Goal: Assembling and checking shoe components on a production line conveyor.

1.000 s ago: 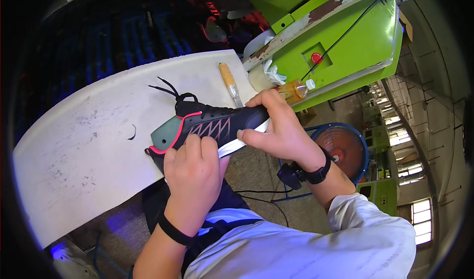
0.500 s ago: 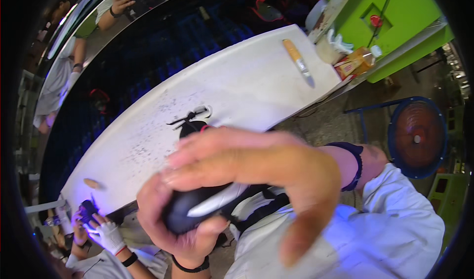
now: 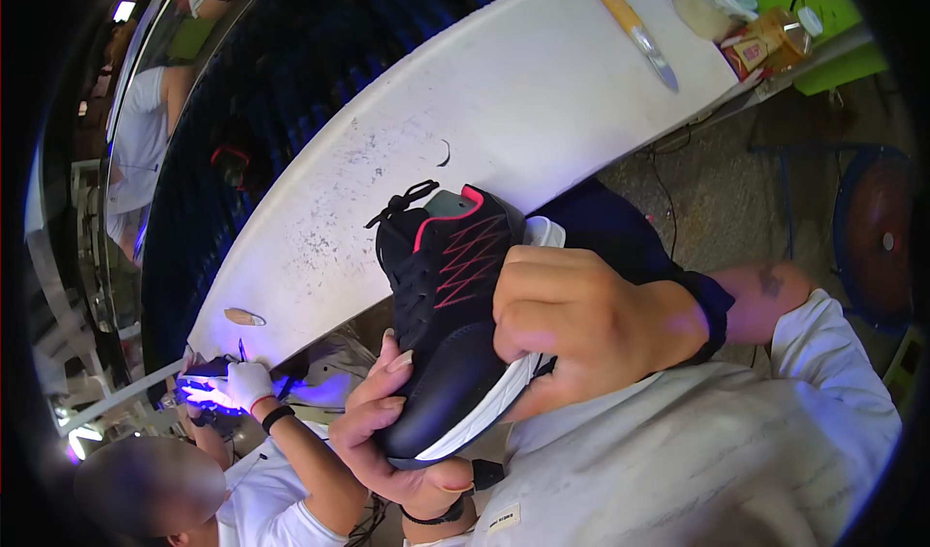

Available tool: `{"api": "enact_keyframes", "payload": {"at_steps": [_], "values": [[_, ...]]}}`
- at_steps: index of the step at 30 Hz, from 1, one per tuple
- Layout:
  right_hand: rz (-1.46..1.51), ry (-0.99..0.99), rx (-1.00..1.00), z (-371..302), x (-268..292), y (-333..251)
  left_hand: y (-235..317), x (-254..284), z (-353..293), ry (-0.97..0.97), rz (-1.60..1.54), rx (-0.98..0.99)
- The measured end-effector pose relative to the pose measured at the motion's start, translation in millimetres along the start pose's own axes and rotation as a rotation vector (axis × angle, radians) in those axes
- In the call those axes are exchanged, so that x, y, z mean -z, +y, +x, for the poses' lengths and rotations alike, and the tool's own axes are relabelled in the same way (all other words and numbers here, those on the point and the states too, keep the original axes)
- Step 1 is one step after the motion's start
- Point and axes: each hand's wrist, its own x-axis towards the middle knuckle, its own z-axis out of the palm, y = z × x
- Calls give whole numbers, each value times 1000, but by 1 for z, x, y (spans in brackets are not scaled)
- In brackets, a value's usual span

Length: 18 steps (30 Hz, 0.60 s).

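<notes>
A black sneaker point(image 3: 455, 353) with pink-red zigzag stitching, a pink collar edge and a white sole is tilted in front of me, over the bench's near edge. My left hand point(image 3: 373, 431) is closed around its toe, thumb below and fingertips on the upper's far side. Against the white sole at the middle and heel, my right hand point(image 3: 601, 314) has its fingers curled in and pressed to the shoe's side. Its fingertips are hidden, so whether it holds anything besides the shoe does not show. Black laces point(image 3: 402, 203) stick out at the tongue.
On the white curved bench point(image 3: 504, 101) lie a wooden-handled knife point(image 3: 637, 38), dark scraps and a small brown piece point(image 3: 244, 316). A dark conveyor runs behind. A bottle point(image 3: 780, 43) stands far right, a fan point(image 3: 877, 242) at right. A co-worker's gloved hand point(image 3: 250, 384) is at left.
My right hand has come down from over the shoe to its sole side, its fingers now curled. The shoe has turned more upright, showing its laces and stitching. The view has shifted.
</notes>
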Motion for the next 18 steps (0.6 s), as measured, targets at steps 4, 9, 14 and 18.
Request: {"api": "enact_keyframes", "payload": {"at_steps": [4,9,14,18], "values": [[-7,109,63,0,-3,-9,6,-10,3,-7,73,-3],[20,102,156,-5,-3,-6,14,-18,0,57,143,24],[-71,134,341,-1,-6,-2,10,-12,5,68,102,22],[-81,136,342,6,-5,5,-8,6,22,-247,39,-278]]}}
